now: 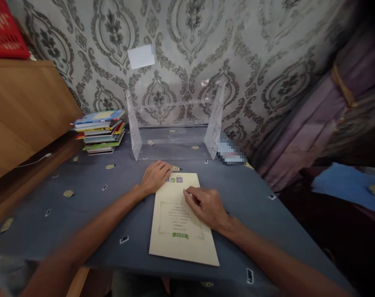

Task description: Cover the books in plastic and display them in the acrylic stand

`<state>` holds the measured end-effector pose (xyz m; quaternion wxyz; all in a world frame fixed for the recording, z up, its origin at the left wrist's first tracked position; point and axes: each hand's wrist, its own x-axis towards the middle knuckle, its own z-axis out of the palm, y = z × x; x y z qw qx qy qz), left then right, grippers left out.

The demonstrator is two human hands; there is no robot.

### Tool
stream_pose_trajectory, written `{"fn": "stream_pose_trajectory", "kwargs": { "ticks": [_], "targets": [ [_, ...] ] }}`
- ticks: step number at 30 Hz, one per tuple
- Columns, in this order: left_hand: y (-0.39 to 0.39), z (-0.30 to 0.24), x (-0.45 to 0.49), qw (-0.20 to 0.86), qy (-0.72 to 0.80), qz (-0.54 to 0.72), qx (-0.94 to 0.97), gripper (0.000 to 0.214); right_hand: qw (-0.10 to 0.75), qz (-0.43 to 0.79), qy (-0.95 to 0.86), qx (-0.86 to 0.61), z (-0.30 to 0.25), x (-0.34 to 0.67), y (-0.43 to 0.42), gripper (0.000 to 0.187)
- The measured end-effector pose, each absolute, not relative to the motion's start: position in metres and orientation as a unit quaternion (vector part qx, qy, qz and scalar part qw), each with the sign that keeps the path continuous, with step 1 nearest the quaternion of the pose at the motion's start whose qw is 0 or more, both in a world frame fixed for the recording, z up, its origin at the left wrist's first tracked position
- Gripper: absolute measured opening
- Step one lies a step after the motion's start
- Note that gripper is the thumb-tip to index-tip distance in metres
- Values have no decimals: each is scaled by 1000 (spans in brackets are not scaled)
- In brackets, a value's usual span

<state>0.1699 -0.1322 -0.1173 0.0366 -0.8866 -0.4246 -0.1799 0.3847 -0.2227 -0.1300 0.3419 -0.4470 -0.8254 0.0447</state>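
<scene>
A cream printed sheet with a green border lies flat on the grey-blue tablecloth in front of me. My left hand rests on the sheet's far left corner, fingers curled loosely and pressing down. My right hand lies on the sheet's right side, fingers curled with thumb and forefinger pinched together near the page; whether they grip anything is too small to tell. A clear acrylic stand sits just beyond the sheet against the wall.
A stack of colourful books lies at the back left of the table. A wooden cabinet stands on the left, curtains and a blue item on the right. A white note sticks to the patterned wall.
</scene>
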Motion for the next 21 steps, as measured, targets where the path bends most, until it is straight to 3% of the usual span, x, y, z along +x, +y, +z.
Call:
{"fn": "stream_pose_trajectory", "kwargs": {
  "ticks": [5, 12, 21],
  "targets": [
    [-125, -131, 175, 34, -408, -245, -879, 26, 304, 53, -886, -347, -122, 379, -214, 26],
    [-129, -136, 158, -37, -374, -285, -882, 24, 168, 109, -923, -329, -118, 359, -202, 44],
    [-124, -136, 152, -117, -367, -315, -868, 24, 174, 100, -940, -277, -116, 363, -172, 36]
  ]
}}
